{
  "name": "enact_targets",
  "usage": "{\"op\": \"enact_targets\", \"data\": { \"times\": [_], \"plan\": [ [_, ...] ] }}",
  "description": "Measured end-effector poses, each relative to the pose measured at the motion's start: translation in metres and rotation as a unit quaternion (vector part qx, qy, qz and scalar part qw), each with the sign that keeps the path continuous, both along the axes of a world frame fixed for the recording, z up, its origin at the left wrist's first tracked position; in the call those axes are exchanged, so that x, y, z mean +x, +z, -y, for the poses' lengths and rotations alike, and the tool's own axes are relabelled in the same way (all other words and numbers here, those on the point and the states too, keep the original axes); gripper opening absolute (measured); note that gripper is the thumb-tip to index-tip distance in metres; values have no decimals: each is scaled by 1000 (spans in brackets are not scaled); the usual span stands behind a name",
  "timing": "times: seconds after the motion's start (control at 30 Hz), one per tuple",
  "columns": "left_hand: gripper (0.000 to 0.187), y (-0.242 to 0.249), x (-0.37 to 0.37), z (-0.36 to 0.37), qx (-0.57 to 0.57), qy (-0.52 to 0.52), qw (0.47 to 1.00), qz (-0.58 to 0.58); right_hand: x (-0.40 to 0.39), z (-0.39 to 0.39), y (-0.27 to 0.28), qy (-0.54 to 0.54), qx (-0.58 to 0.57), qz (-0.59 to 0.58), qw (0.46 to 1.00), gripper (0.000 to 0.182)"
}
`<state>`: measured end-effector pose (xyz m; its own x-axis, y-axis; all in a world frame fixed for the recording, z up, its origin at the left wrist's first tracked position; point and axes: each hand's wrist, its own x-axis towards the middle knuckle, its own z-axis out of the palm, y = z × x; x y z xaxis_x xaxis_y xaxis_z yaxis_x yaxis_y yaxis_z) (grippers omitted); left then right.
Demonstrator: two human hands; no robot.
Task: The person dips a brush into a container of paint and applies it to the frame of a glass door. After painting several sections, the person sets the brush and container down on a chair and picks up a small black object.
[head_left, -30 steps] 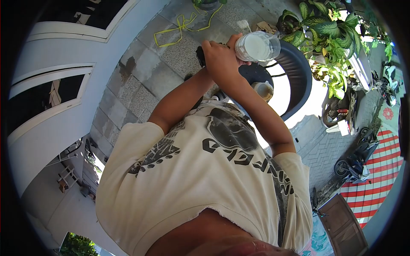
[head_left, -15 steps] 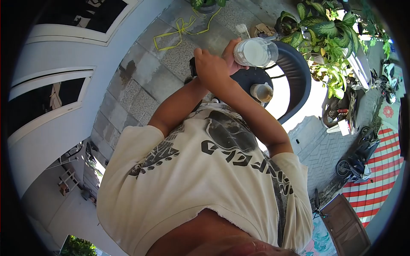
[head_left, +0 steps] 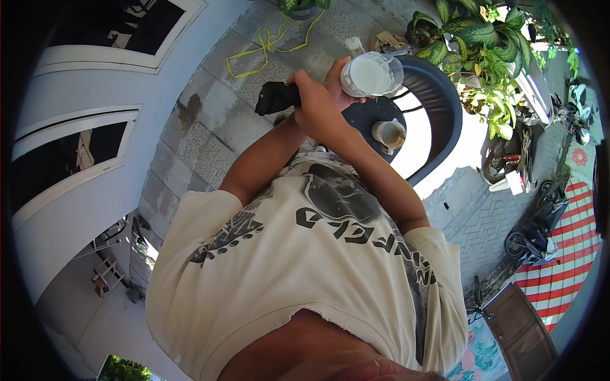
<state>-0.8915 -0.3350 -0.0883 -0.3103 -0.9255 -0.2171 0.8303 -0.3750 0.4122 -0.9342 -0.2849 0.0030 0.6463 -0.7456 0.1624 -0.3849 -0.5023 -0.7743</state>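
Observation:
My forearms cross in front of my chest, the right over the left. My left hand (head_left: 337, 82) is closed around a clear plastic jar (head_left: 372, 75) with white contents. My right hand (head_left: 312, 101), curled at the left wrist, grips a black bunched item (head_left: 276, 98) that looks like cloth; its exact kind I cannot make out. Below the jar, a stained whitish cup (head_left: 389, 134) with a handle rests on the dark seat (head_left: 361, 115) of a chair. A pale, bristly tuft (head_left: 354, 44) shows just beyond the jar.
The chair's curved black backrest (head_left: 445, 120) stands to the right. Leafy potted plants (head_left: 476, 44) grow behind it. A yellow strap (head_left: 264, 47) lies on the paved floor (head_left: 213, 127). A white-framed window (head_left: 82, 152) is on the left wall; a motorbike (head_left: 537, 228) stands far right.
The black item, mostly hidden behind my right hand before, now sticks out to the left. The jar has shifted slightly left, and its opening faces me more.

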Motion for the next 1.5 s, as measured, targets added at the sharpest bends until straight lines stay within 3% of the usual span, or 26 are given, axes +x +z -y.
{"op": "enact_targets", "data": {
  "times": [0.03,0.07,0.1,0.13,0.17,0.2,0.23,0.3,0.33,0.47,0.53,0.57,0.63,0.67,0.8,0.9,1.03,1.1,1.13,1.17,1.23,1.37,1.43,1.5],
  "plan": [
    [62,5,3,-2,-16,-7,1000,-18,-12,-1,5,6,43,99,994,37],
    [63,10,8,-4,-49,16,995,86,-26,-2,1,0,45,97,994,37],
    [65,15,13,-7,-83,34,978,187,-45,-3,-7,-13,210,185,960,40],
    [69,11,15,-7,-52,57,981,177,-68,-4,-14,-32,365,269,891,43],
    [67,-19,35,3,-172,-96,980,-34,-96,-1,-19,-17,412,246,877,42],
    [64,-3,25,-9,35,29,998,41,-126,-1,-33,-15,475,240,847,43],
    [60,-7,33,-10,20,26,999,20,-154,-5,-53,-10,534,235,812,44],
    [58,-17,42,-9,14,12,1000,-25,-202,-13,-97,-61,607,282,740,44],
    [58,-18,43,-10,18,1,1000,-26,-219,-18,-111,-139,625,286,713,42],
    [60,-9,42,-8,23,7,1000,-3,-265,-35,-225,-262,604,318,682,34],
    [64,-6,38,-7,16,-11,1000,-17,-278,-39,-264,-434,601,307,597,38],
    [64,-1,35,-7,20,-20,999,-15,-284,-42,-287,-440,600,312,591,38],
    [64,9,29,-10,17,-42,999,-28,-293,-48,-339,-558,517,154,630,46],
    [63,12,26,-11,24,-47,998,-26,-298,-50,-367,-575,507,143,625,48],
    [64,19,15,-16,24,-79,997,-5,-290,-44,-362,-610,497,172,592,43],
    [64,23,9,-21,27,-87,995,33,-290,-41,-373,-574,510,259,586,40],
    [61,23,4,-22,26,-101,994,28,-289,-41,-401,-626,513,146,569,36],
    [61,26,4,-22,28,-103,994,34,-288,-43,-418,-650,484,92,578,31],
    [61,27,3,-22,27,-105,994,35,-290,-43,-433,-627,464,71,622,29],
    [61,27,3,-21,27,-106,993,37,-291,-42,-448,-627,465,73,621,29],
    [57,28,3,-21,35,-104,994,13,-293,-39,-449,-582,449,97,671,30],
    [58,30,2,-23,32,-104,994,10,-297,-48,-443,-605,413,114,671,28],
    [58,31,1,-22,22,-106,994,11,-301,-53,-433,-665,474,30,577,24],
    [58,32,0,-23,21,-106,994,13,-305,-58,-436,-675,484,65,553,26]
  ]
}}
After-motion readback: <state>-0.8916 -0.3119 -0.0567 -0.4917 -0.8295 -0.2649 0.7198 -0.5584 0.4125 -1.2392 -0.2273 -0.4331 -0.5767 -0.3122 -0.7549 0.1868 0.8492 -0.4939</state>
